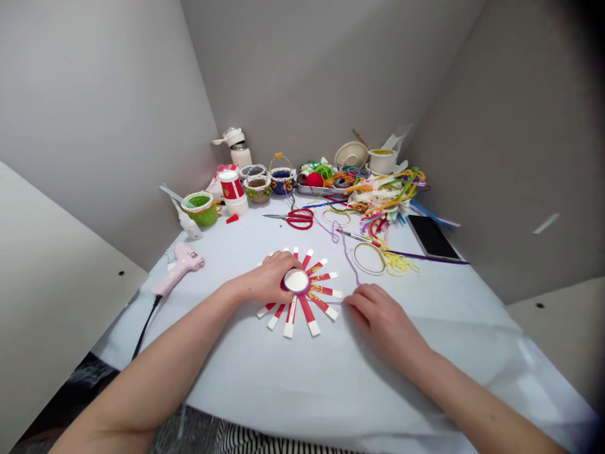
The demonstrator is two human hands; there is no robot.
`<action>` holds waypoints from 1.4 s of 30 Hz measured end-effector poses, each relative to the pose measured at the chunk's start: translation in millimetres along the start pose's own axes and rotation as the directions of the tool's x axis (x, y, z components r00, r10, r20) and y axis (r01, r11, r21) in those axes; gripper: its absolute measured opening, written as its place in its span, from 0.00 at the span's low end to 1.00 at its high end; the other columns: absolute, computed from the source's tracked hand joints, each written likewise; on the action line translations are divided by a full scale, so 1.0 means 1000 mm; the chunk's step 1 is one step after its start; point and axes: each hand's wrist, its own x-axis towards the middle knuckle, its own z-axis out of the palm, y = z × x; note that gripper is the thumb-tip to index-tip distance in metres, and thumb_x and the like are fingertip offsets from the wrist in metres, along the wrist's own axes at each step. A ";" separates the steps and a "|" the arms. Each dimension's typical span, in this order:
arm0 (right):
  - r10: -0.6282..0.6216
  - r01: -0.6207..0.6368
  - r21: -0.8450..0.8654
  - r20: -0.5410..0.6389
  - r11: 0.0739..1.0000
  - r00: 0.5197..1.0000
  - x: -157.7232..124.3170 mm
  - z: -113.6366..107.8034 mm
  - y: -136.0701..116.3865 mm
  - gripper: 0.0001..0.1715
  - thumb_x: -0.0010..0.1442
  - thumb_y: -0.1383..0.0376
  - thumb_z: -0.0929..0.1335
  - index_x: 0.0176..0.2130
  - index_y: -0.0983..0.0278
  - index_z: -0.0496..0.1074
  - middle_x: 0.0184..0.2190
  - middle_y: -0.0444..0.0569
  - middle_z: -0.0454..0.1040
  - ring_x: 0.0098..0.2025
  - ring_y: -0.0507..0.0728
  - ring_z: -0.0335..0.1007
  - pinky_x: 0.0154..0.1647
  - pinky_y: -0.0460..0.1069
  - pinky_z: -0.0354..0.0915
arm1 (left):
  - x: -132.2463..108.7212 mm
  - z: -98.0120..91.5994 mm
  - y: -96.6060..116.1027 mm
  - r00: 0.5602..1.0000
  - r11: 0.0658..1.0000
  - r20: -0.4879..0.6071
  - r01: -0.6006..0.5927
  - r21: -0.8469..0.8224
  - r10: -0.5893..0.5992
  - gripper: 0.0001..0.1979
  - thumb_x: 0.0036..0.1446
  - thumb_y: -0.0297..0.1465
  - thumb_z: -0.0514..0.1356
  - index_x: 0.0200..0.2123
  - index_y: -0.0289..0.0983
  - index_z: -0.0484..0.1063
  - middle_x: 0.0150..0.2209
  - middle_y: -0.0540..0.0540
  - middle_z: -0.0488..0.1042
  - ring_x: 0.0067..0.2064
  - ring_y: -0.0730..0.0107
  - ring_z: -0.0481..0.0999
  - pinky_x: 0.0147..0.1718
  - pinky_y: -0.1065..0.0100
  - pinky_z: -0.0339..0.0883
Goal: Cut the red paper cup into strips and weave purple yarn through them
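A paper cup cut into red and white strips lies spread like a sun on the table, its round white base in the middle. Purple yarn runs around that base and out to the right. My left hand is closed on the left side of the cut paper cup, thumb and fingers about the base. To the right of the strips, my right hand pinches the purple yarn, drawn straight from the base. Beyond the hand the yarn trails back toward red-handled scissors.
At left lie a pink glue gun with its cord and a white glue bottle. Small woven baskets, stacked paper cups and a yarn tray stand behind. A phone and bundled coloured strands lie right.
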 end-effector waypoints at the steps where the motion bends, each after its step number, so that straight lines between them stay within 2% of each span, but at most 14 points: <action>1: 0.017 -0.017 0.020 0.016 1.000 1.000 0.009 -0.001 0.004 0.13 0.68 0.69 0.62 0.37 0.62 0.76 0.36 0.53 0.73 0.38 0.59 0.69 0.39 0.53 0.67 | 0.000 0.000 0.000 1.000 1.000 0.002 -0.002 0.002 0.002 0.20 0.47 0.30 0.64 0.45 0.40 0.68 0.45 0.43 0.71 0.49 0.53 0.68 0.51 0.54 0.63; 4: 0.053 -0.062 0.093 0.098 0.994 0.994 0.040 0.001 0.013 0.08 0.65 0.66 0.66 0.34 0.61 0.75 0.35 0.50 0.73 0.39 0.58 0.70 0.40 0.51 0.66 | -0.001 0.002 -0.003 1.000 1.000 -0.007 -0.012 0.011 0.012 0.20 0.48 0.31 0.64 0.46 0.40 0.68 0.46 0.43 0.70 0.49 0.53 0.68 0.51 0.54 0.63; 6: 0.075 -0.086 0.089 0.115 0.992 0.991 0.059 0.007 0.018 0.09 0.65 0.67 0.67 0.32 0.62 0.74 0.33 0.49 0.73 0.38 0.58 0.70 0.39 0.50 0.65 | -0.001 0.004 -0.005 1.000 1.000 -0.018 -0.024 0.020 0.024 0.21 0.48 0.31 0.64 0.47 0.40 0.68 0.46 0.43 0.70 0.49 0.53 0.68 0.52 0.54 0.63; 11: 0.143 -0.142 0.026 -0.010 0.989 0.990 0.078 0.025 0.025 0.09 0.65 0.68 0.65 0.31 0.63 0.71 0.32 0.50 0.71 0.37 0.59 0.67 0.39 0.51 0.62 | -0.001 0.007 -0.008 0.999 0.999 -0.020 -0.041 0.025 0.041 0.20 0.48 0.30 0.64 0.47 0.40 0.68 0.46 0.43 0.70 0.50 0.52 0.68 0.52 0.53 0.63; 14: 0.146 -0.145 0.066 -0.001 0.987 0.989 0.075 0.029 0.026 0.09 0.65 0.67 0.65 0.32 0.62 0.71 0.33 0.49 0.71 0.38 0.58 0.68 0.40 0.51 0.62 | -0.001 0.007 -0.008 0.999 1.000 -0.029 -0.025 0.018 0.026 0.24 0.48 0.31 0.64 0.50 0.40 0.66 0.48 0.41 0.70 0.51 0.51 0.68 0.54 0.51 0.62; 18: 0.163 -0.163 0.092 0.002 0.982 0.987 0.072 0.027 0.026 0.09 0.65 0.67 0.66 0.31 0.62 0.71 0.33 0.49 0.71 0.38 0.58 0.68 0.40 0.51 0.63 | -0.002 0.008 -0.003 0.998 0.999 -0.043 0.040 0.001 -0.040 0.38 0.49 0.34 0.65 0.63 0.39 0.56 0.56 0.37 0.68 0.58 0.45 0.67 0.58 0.47 0.59; 21: 0.168 -0.167 0.098 0.003 0.981 0.986 0.073 0.026 0.024 0.09 0.65 0.67 0.66 0.31 0.62 0.71 0.32 0.49 0.71 0.38 0.58 0.68 0.40 0.51 0.63 | -0.003 0.013 0.003 0.995 0.997 -0.071 0.072 0.029 -0.070 0.42 0.48 0.34 0.65 0.65 0.39 0.53 0.59 0.36 0.67 0.60 0.43 0.66 0.59 0.45 0.57; 26: 0.179 -0.177 0.118 -0.008 0.977 0.984 0.074 0.027 0.024 0.08 0.63 0.69 0.68 0.31 0.63 0.72 0.32 0.48 0.72 0.37 0.57 0.68 0.39 0.50 0.63 | -0.001 0.020 0.007 0.985 0.993 -0.139 0.109 0.047 -0.102 0.37 0.52 0.38 0.65 0.63 0.38 0.57 0.55 0.37 0.70 0.57 0.44 0.68 0.57 0.45 0.60; 31: 0.124 -0.118 0.207 -0.017 0.971 0.992 0.068 0.020 0.026 0.06 0.63 0.69 0.69 0.32 0.63 0.73 0.32 0.48 0.73 0.37 0.57 0.70 0.39 0.50 0.64 | -0.004 0.010 0.010 0.988 1.000 -0.154 0.010 -0.001 -0.010 0.33 0.54 0.34 0.63 0.62 0.38 0.58 0.58 0.37 0.68 0.59 0.48 0.68 0.58 0.50 0.61; 34: 0.044 -0.037 0.245 -0.023 0.969 0.999 0.060 0.011 0.026 0.06 0.65 0.70 0.67 0.35 0.62 0.73 0.34 0.48 0.73 0.39 0.57 0.70 0.40 0.50 0.65 | -0.007 0.002 0.011 0.993 0.999 -0.106 -0.044 0.008 0.045 0.31 0.54 0.31 0.62 0.61 0.38 0.60 0.58 0.37 0.68 0.59 0.49 0.67 0.58 0.50 0.62; 39: -0.072 0.077 0.202 -0.031 0.976 0.997 0.038 0.001 0.016 0.11 0.67 0.73 0.63 0.42 0.61 0.73 0.38 0.50 0.73 0.40 0.56 0.70 0.40 0.50 0.67 | -0.006 -0.004 0.007 1.000 0.999 0.012 -0.008 0.033 0.008 0.32 0.51 0.26 0.60 0.61 0.37 0.61 0.54 0.37 0.69 0.56 0.48 0.68 0.54 0.49 0.65; 42: -0.142 0.146 0.177 -0.036 0.973 0.989 0.019 -0.002 0.006 0.13 0.67 0.74 0.62 0.44 0.62 0.73 0.38 0.51 0.73 0.40 0.57 0.70 0.40 0.50 0.67 | -0.005 -0.005 0.005 0.999 1.000 0.051 -0.020 -0.006 0.020 0.29 0.51 0.27 0.60 0.58 0.37 0.64 0.55 0.38 0.69 0.56 0.49 0.68 0.56 0.50 0.64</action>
